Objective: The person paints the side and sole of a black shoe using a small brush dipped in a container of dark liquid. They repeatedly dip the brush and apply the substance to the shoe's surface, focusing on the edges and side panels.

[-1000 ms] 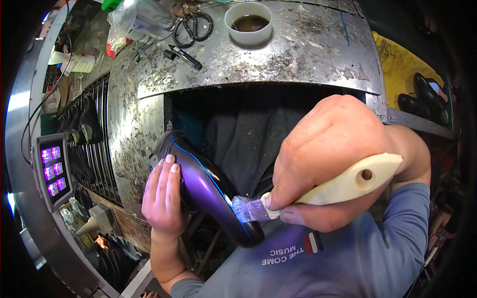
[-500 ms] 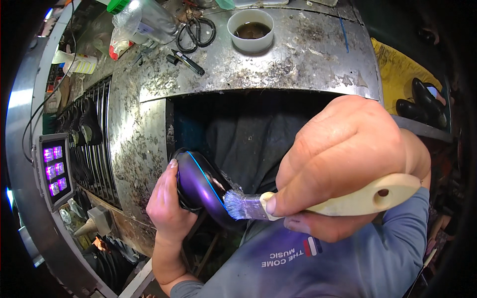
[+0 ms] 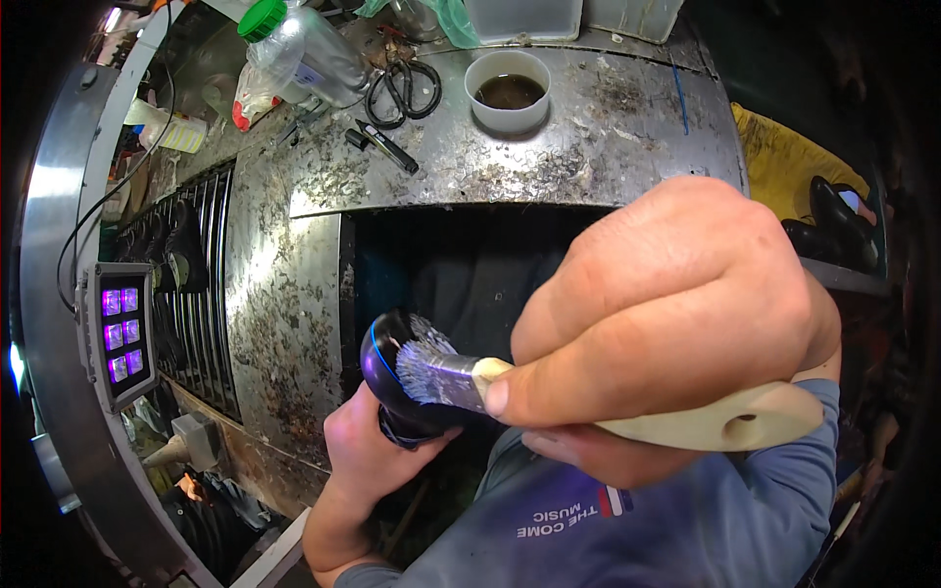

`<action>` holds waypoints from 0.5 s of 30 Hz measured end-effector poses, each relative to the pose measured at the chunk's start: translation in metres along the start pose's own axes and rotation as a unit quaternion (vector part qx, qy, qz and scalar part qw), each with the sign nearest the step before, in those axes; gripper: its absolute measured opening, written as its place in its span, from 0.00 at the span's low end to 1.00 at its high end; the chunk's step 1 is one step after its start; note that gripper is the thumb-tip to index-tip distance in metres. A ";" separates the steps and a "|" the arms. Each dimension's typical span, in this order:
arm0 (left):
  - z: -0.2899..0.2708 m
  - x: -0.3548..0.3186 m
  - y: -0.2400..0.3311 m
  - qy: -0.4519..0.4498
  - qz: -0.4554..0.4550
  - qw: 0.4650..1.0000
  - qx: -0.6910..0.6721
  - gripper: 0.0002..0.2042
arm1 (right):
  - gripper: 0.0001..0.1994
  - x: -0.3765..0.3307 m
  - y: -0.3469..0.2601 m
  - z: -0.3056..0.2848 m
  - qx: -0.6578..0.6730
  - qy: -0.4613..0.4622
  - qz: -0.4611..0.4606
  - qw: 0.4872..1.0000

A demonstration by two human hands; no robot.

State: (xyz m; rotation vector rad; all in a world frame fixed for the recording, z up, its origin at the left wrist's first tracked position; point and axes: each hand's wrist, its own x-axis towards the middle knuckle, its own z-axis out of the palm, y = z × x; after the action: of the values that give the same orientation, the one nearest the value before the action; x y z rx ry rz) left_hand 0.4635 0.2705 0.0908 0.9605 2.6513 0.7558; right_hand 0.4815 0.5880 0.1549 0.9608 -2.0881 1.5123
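Head view: the glossy black shoe (image 3: 390,402), clasped by the left hand (image 3: 365,446) on the person's side of the round white plastic bowl (image 3: 510,121), has swung end-on, bringing its rounded end against the cream-handled flat brush (image 3: 459,379) pinched in the right hand (image 3: 676,314).

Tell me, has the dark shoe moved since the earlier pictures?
Yes. Against the metal workbench, the shoe, at its upper end, has shifted right and away from the front edge, and has turned more end-on.
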 end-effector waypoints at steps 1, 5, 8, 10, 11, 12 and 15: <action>0.000 -0.002 0.001 -0.015 -0.007 1.000 0.000 0.37 | 0.08 0.001 0.002 0.001 -0.005 0.002 -0.007 1.000; -0.005 -0.001 0.007 -0.060 -0.030 0.995 -0.070 0.37 | 0.07 0.007 0.010 0.005 -0.012 0.013 -0.024 1.000; -0.009 0.001 0.010 -0.090 -0.044 0.987 -0.126 0.37 | 0.07 0.009 0.019 0.011 -0.019 0.019 -0.037 0.999; -0.009 0.000 0.007 -0.110 -0.066 0.975 -0.180 0.36 | 0.07 0.009 0.023 0.013 -0.029 0.014 -0.042 0.999; -0.007 -0.001 0.005 -0.116 -0.082 0.965 -0.220 0.36 | 0.07 0.009 0.024 0.014 -0.034 0.012 -0.044 0.998; -0.006 -0.003 0.003 -0.121 -0.097 0.953 -0.259 0.36 | 0.07 0.010 0.024 0.015 -0.039 0.010 -0.045 0.998; -0.005 -0.005 0.003 -0.143 -0.156 0.912 -0.351 0.34 | 0.07 0.008 0.030 0.018 -0.041 -0.003 -0.041 0.998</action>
State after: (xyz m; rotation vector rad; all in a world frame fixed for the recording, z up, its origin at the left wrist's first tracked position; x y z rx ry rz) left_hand 0.4674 0.2672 0.0972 0.3964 1.9580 1.2414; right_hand 0.4556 0.5741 0.1340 1.0098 -2.0715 1.3727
